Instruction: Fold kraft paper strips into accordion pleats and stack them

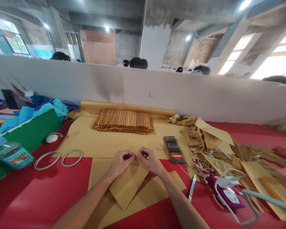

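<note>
My left hand and my right hand meet at the upper edge of a small brown paper sheet. The fingers of each are pinched on that edge, thumbs nearly touching. Its lower corner points toward me. Under it lie more loose brown paper sheets on the red tabletop. Beyond my hands, a pleated brown paper piece rests on a large brown sheet, with a rolled edge behind it. What my fingertips do at the pinch is partly hidden.
To the left are two pale rings, a white round object, a plastic bottle and a green board. Rightward lie a blurred dark object, a slim silver cutter, paper scraps and a purple device near white cable.
</note>
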Action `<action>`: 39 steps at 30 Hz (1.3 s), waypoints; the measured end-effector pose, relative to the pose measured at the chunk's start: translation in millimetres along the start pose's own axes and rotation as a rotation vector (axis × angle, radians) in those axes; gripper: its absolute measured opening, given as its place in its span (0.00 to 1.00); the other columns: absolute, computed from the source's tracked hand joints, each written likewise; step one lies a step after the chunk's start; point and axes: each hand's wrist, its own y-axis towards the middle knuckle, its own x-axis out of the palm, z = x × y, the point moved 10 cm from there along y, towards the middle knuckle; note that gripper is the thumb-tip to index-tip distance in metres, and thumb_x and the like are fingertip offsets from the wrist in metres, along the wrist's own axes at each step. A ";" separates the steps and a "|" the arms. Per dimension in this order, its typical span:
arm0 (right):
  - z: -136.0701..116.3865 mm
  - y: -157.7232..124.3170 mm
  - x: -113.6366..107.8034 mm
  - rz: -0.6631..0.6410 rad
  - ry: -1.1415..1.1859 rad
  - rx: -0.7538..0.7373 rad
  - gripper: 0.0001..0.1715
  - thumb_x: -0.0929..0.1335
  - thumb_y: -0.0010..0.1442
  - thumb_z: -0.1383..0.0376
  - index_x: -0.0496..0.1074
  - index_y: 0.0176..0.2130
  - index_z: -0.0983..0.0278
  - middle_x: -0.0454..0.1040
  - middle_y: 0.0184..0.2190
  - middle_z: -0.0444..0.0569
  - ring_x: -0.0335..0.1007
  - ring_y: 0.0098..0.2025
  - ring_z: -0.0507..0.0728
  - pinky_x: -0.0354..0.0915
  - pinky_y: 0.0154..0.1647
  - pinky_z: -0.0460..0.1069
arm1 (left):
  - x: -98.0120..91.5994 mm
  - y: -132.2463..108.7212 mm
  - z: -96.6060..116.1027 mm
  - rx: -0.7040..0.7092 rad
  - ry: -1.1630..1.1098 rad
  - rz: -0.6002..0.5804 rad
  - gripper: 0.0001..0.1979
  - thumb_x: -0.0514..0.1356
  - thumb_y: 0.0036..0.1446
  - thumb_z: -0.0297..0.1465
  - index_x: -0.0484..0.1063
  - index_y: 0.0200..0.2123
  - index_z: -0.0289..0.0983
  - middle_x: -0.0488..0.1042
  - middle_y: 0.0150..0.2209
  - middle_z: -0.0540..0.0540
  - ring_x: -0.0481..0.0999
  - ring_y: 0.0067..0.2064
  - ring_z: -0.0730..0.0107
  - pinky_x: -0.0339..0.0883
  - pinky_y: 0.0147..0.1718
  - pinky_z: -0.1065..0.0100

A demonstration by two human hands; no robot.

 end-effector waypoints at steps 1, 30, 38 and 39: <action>-1.7 -0.5 0.0 0.012 -0.026 -0.006 0.16 0.68 0.61 0.53 0.72 0.32 0.64 0.68 0.25 0.42 0.61 0.28 0.51 0.58 0.28 0.45 | -0.2 -0.1 -0.2 0.010 0.005 0.001 0.17 0.63 0.56 0.43 0.79 0.32 0.33 0.79 0.29 0.45 0.75 0.31 0.66 0.64 0.32 0.69; 1.7 -2.3 -15.4 0.145 -0.340 -0.012 0.18 0.66 0.65 0.54 0.76 0.30 0.61 0.78 0.26 0.47 0.72 0.28 0.55 0.60 0.32 0.46 | 3.0 2.7 -12.7 -0.071 0.041 -0.118 0.21 0.65 0.53 0.47 0.80 0.33 0.33 0.81 0.33 0.42 0.78 0.35 0.61 0.68 0.37 0.65; 0.2 -1.9 -27.9 0.200 -0.458 -0.020 0.22 0.64 0.66 0.50 0.74 0.28 0.60 0.77 0.24 0.48 0.72 0.26 0.56 0.59 0.30 0.47 | 2.3 0.2 -2.1 -0.018 0.126 -0.148 0.16 0.63 0.56 0.43 0.80 0.34 0.34 0.83 0.36 0.41 0.80 0.39 0.57 0.70 0.42 0.63; 0.3 -1.9 -27.6 0.200 -0.462 -0.020 0.22 0.64 0.66 0.50 0.74 0.28 0.60 0.77 0.24 0.48 0.72 0.26 0.56 0.59 0.30 0.47 | 2.7 -0.5 1.8 0.007 0.155 -0.153 0.16 0.62 0.58 0.42 0.80 0.34 0.34 0.83 0.36 0.41 0.80 0.39 0.57 0.70 0.41 0.63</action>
